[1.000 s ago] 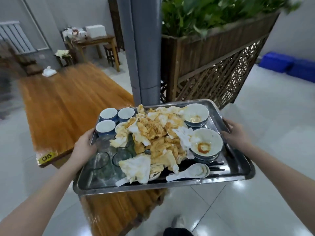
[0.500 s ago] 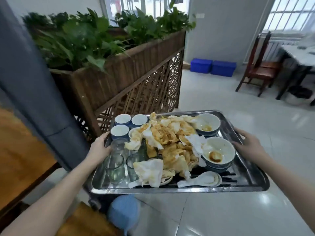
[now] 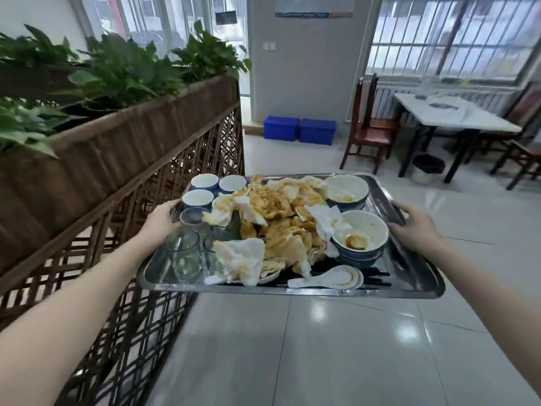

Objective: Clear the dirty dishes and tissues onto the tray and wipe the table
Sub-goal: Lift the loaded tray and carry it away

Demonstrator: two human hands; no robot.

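Person is carrying the rectangular stainless-steel tray [image 3: 409, 268] in mid-air over the glossy pale tile floor [image 3: 322, 347], w/ both arms stretched out. Left hand [image 3: 159, 219] is grasping the tray's left rim, just beside the small blue-and-white cups [image 3: 202, 183]. Right hand [image 3: 415, 227] is grasping the right rim, near the stacked blue-sided bowls w/ brown sauce [image 3: 361, 232].

Everything is riding on the tray. A heap of crumpled orange-stained tissues [image 3: 278, 224] is filling the middle, and clear drinking glasses [image 3: 183, 250] are standing upright at the near-left. A white ceramic soup spoon [image 3: 328, 278] and black chopsticks [image 3: 377, 281] are lying along the near edge.

Loading is looking done, so the step in hand is prob. taking the load away, w/ wiping not yet done. Doing it well is meaning:
- **Level tray:** esp. the near edge, b/c spoon & chopsticks are lying right by the low rim and would prob. be sliding off first.
- **Smooth walking:** no jerks, since the upright glasses could be tipping.
- **Firm right grip:** the bowls are prob. making that side heavier.
- **Clearance on the left:** the brown wooden lattice planter w/ green plants [image 3: 131, 142] is running close alongside, so the left elbow & tray corner are needing room.
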